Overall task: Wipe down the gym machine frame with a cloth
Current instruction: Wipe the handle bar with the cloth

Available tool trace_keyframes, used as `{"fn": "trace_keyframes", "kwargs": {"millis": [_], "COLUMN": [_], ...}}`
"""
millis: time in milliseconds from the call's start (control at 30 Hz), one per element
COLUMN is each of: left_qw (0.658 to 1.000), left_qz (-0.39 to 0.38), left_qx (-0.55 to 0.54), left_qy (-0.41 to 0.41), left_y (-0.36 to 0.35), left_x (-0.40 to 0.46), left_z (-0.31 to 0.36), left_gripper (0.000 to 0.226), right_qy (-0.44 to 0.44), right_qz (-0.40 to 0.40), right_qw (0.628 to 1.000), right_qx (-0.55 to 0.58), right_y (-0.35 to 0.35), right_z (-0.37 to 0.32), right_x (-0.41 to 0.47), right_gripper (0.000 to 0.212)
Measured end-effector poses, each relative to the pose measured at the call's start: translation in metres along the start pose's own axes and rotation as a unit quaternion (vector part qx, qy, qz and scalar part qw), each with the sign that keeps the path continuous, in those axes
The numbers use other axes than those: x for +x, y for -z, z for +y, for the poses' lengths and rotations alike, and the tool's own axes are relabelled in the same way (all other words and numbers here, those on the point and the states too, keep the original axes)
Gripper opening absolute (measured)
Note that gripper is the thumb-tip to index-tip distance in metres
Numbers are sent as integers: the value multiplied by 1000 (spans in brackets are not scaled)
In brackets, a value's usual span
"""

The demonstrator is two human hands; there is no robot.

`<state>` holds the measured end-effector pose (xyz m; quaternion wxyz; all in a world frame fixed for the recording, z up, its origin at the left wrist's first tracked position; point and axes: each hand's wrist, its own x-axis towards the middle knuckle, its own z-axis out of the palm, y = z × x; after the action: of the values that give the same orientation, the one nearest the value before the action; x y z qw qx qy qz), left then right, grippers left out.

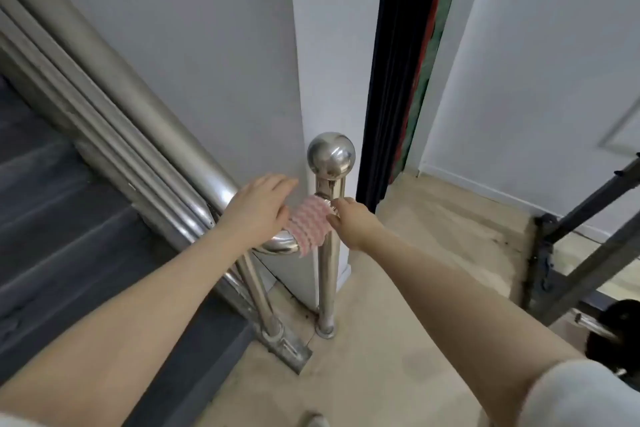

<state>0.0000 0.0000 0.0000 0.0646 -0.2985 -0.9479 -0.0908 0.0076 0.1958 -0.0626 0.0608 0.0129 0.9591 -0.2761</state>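
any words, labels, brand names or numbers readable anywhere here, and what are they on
None: no text can be read in this view.
The pink and white cloth shows only a woven pattern, no tag.
The steel newel post, its ball cap and the handrail carry no marking.
The dark gym machine frame at the right shows no readable label.
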Motion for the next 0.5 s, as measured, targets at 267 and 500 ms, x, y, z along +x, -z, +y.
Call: {"fn": "trace_keyframes", "kwargs": {"millis": [267, 500], "left_qw": [998, 973], "left_qz": [-31, -109], "left_qx": [-39, -190], "left_qy": [-42, -66], "left_y": [-21, -3], "left_x": [18, 48], "left_z": [-12, 18], "left_gripper": [50, 54], "right_qy": [-130, -2], "right_qz": [53, 56], "right_qw": [966, 932], "right_qx": [216, 359], "right_y": [-39, 31], "right_z": [-6, 8], "right_x": [24, -20], "right_gripper": [29, 11]}}
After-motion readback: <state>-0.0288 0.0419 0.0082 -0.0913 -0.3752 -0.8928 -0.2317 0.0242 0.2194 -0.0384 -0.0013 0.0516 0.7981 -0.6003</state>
